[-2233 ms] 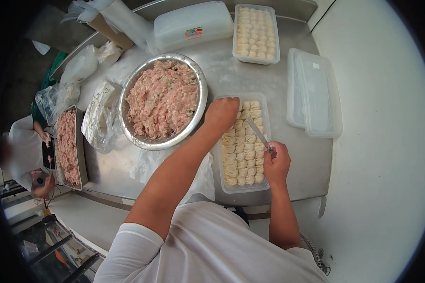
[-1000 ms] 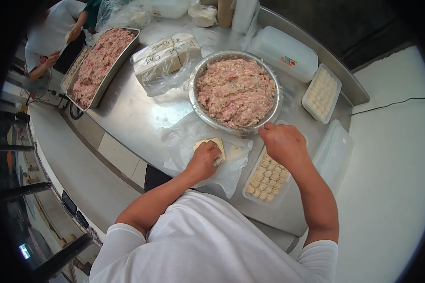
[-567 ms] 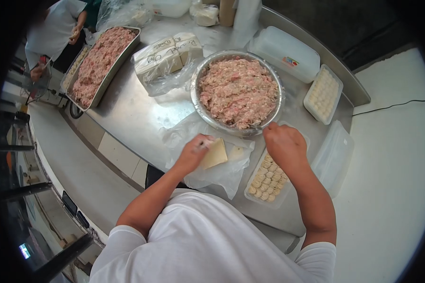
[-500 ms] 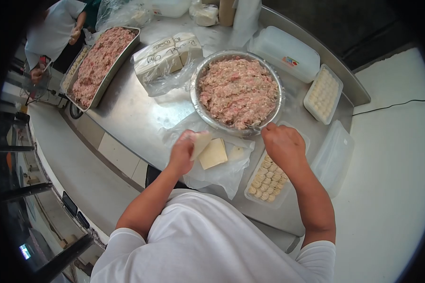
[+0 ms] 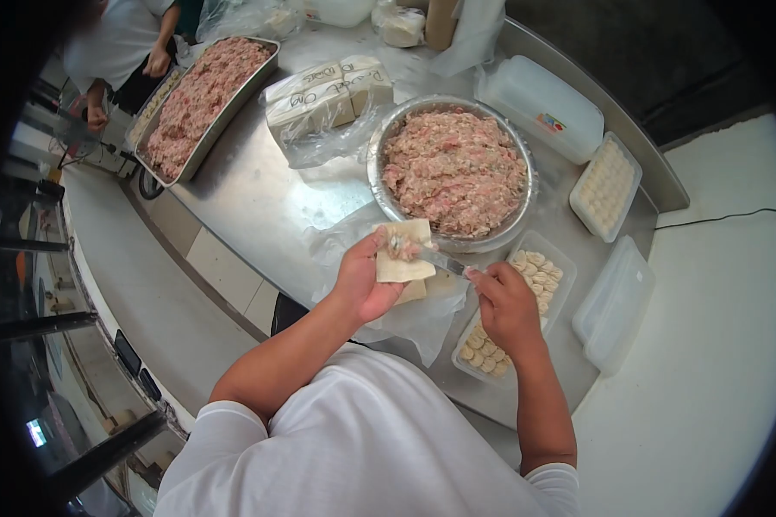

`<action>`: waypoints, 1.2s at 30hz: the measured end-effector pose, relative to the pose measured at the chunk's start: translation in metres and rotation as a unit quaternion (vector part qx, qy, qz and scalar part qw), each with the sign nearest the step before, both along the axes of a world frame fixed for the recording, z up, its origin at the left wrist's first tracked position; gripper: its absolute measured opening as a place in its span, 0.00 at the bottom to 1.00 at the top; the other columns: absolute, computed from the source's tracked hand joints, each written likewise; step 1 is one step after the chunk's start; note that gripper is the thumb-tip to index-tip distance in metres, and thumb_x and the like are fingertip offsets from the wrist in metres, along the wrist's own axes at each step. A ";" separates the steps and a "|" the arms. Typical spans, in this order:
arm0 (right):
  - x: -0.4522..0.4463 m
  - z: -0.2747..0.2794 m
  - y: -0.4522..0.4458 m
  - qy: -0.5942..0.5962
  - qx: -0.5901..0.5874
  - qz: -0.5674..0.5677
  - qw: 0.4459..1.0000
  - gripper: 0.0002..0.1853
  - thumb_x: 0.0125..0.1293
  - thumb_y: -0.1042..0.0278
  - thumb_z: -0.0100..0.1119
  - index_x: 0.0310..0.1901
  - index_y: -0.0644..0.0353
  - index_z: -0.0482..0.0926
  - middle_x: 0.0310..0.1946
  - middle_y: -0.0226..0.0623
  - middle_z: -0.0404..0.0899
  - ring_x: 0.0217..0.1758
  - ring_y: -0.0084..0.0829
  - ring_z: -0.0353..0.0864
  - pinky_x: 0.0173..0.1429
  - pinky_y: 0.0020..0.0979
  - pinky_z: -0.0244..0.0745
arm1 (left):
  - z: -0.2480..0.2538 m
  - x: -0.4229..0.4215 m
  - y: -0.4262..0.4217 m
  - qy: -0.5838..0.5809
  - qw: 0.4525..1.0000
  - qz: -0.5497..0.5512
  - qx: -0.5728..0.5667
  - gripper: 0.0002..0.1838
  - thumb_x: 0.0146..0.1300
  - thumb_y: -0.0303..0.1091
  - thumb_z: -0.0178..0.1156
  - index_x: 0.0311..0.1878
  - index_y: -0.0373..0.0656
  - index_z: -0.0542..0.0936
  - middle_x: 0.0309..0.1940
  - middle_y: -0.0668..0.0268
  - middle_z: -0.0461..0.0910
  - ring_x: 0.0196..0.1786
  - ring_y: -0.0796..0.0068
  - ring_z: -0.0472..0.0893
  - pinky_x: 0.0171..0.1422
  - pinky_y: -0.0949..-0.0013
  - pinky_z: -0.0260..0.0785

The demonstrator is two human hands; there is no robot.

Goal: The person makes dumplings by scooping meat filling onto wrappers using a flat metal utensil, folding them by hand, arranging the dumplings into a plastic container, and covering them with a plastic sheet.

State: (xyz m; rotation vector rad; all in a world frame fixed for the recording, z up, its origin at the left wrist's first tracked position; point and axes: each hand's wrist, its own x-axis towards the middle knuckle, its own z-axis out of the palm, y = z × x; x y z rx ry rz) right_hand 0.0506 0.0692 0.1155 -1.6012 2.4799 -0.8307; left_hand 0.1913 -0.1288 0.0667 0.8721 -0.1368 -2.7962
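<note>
A square dough wrapper lies across the fingers of my left hand, which grips its edge. A dab of meat filling sits on the wrapper. With my right hand I hold a flat metal knife, its blade touching the filling. Beneath the wrapper, a stack of wrappers shows in part on a plastic sheet. A steel bowl of minced meat stands just beyond both hands. Under my right hand is a plastic tub of dumplings, partly covered by it.
A large metal tray of minced meat lies at the left. Wrapped wrapper packs stand behind. To the right are a clear container, another dumpling tub and plastic lids. Another person stands at the far left.
My right hand has moved from the bowl's rim down and left, bringing the knife to the wrapper. My left hand has moved right and turned palm up, and filling now lies on its wrapper.
</note>
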 end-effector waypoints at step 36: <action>-0.016 0.072 0.033 0.063 0.089 -0.031 0.994 0.11 0.58 0.75 0.63 0.43 0.57 0.87 0.35 0.36 0.79 0.37 0.37 0.81 0.40 0.37 0.78 | 0.016 -0.020 -0.017 -0.076 0.540 -0.226 -0.807 0.09 0.66 0.31 0.70 0.44 0.40 0.81 0.33 0.68 0.82 0.32 0.76 0.81 0.40 0.66 0.78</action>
